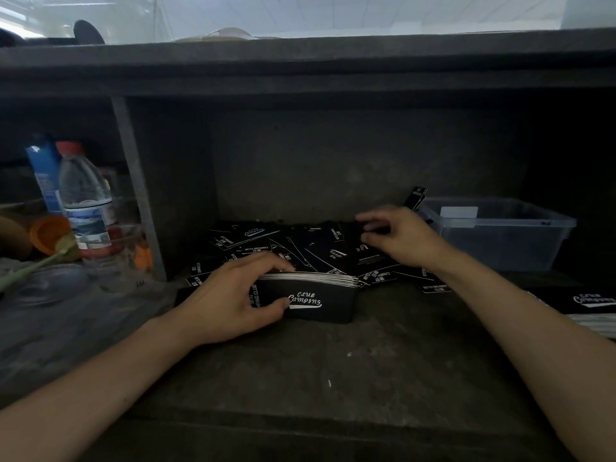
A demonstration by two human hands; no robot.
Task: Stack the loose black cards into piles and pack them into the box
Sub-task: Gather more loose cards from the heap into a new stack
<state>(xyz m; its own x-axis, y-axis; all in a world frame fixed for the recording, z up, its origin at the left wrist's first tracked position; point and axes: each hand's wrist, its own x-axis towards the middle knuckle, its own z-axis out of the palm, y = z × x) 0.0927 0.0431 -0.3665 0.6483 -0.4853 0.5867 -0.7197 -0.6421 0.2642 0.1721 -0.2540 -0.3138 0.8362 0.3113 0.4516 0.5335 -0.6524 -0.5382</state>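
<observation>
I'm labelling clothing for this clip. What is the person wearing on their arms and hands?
Nothing visible: the left forearm and right forearm are bare, no sleeves in view; the left hand and right hand show no gloves, watch or rings.

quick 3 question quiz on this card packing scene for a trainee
1. True or false: the left hand grips a squared stack of cards.
2. Relative to the loose cards, where is the clear box? A) to their left B) to their right C) underneath them
3. Which hand reaches over the loose cards?
Key: 1 true; 2 B; 3 the right hand.
</observation>
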